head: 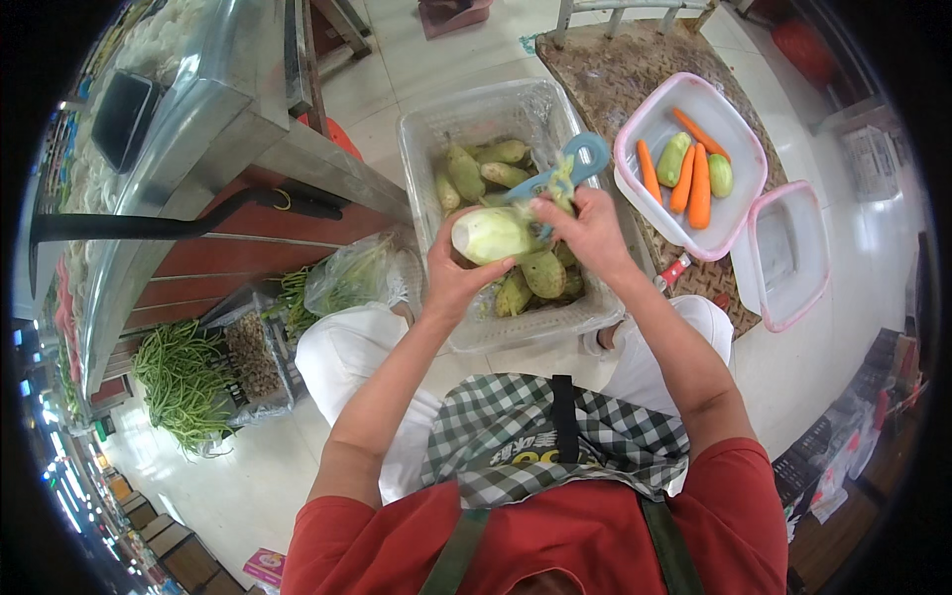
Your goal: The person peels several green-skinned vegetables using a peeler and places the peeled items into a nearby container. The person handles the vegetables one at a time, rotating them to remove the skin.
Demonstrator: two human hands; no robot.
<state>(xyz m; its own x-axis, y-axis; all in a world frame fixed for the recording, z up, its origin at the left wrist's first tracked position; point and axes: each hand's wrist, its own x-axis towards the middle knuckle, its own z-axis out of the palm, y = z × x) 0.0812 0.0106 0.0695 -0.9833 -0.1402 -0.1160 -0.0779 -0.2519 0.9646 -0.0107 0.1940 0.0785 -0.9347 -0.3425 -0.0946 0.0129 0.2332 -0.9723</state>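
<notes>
My left hand (pixel 457 279) grips a partly peeled pale green vegetable (pixel 492 235), perhaps an eggplant or gourd, with its cut end facing left. In my right hand (pixel 591 234) is a blue-handled peeler (pixel 587 154), its head against the vegetable's right end and blurred. Strips of green peel (pixel 561 177) cling around the peeler. Both hands are above a clear plastic-lined white crate (pixel 476 104), where several unpeeled green vegetables (pixel 465 175) lie. To the right, a white basin with a pink rim (pixel 692 83) holds several peeled carrots (pixel 699 186) and two peeled green pieces (pixel 674 158).
The basin rests on a rusty metal platform cart (pixel 587 59), beside a red-handled knife or peeler (pixel 673 273). A second pink-rimmed basin (pixel 792 260) overlaps its right edge. Long beans (pixel 182 383) lie left near a metal-edged counter (pixel 245 134); a black bar (pixel 186 216) juts out.
</notes>
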